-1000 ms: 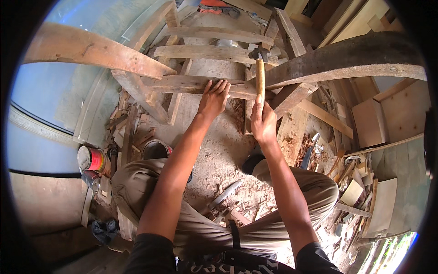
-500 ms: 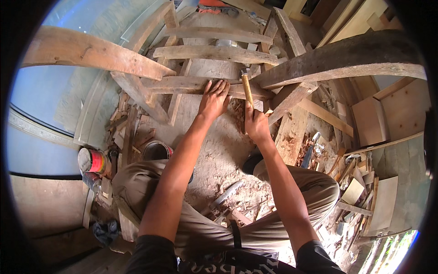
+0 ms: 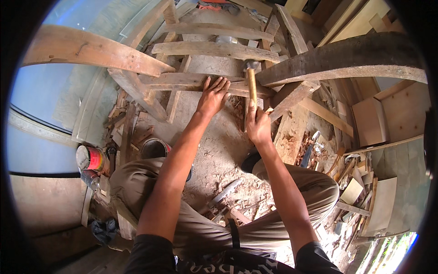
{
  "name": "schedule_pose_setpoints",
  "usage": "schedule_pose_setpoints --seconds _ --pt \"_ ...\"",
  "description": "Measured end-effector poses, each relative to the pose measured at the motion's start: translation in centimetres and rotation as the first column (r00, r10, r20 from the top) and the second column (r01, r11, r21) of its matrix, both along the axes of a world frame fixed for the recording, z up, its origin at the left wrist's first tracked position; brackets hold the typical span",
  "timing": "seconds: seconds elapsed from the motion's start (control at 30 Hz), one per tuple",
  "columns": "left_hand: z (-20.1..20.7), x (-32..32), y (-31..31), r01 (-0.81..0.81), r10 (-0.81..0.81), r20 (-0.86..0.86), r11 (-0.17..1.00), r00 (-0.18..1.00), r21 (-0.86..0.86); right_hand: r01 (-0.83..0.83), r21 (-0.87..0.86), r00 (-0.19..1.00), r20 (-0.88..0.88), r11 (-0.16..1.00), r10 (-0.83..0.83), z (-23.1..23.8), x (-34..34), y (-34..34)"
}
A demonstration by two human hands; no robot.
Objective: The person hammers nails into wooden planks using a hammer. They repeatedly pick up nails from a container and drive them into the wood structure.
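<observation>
My left hand rests on the nearest crossbar of a rough wooden frame, its fingers stretched out over the wood. It grips nothing; where the thumb lies is hard to see. In my right hand is a hammer, held by its light wooden handle. The hammer's dark head is up at the far end, over the right part of the crossbar, near the joint with a thick curved beam. Another curved beam meets the frame at the left.
Two more slats cross the frame farther off. An open can stands by my left knee, with a red-labelled can farther left. Wood scraps pile up at the right. A saw-like blade lies on the dusty floor between my legs.
The hammer's head has come slightly right and nearer, and the handle stands straighter. My left hand stays on the crossbar. The view has shifted a little.
</observation>
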State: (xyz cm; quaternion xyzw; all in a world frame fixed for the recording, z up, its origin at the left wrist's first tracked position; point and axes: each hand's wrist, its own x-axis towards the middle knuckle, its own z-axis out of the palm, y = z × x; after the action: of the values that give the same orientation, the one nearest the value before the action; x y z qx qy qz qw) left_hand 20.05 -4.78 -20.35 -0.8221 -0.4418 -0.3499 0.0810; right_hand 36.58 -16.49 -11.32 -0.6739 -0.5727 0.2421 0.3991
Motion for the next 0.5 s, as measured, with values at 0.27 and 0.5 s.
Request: schedule_pose_setpoints --seconds 0.27,0.5 --pt "0.1 0.1 0.8 0.016 -0.016 0.021 1.000 1.000 -0.001 -0.091 0.002 0.981 0.175 0.996 0.089 -0.8 1.7 1.2" --pt "0.2 0.4 0.2 -0.002 0.002 0.023 1.000 1.000 -0.013 -0.028 0.012 1.000 0.013 1.000 0.028 0.6 0.6 -0.3"
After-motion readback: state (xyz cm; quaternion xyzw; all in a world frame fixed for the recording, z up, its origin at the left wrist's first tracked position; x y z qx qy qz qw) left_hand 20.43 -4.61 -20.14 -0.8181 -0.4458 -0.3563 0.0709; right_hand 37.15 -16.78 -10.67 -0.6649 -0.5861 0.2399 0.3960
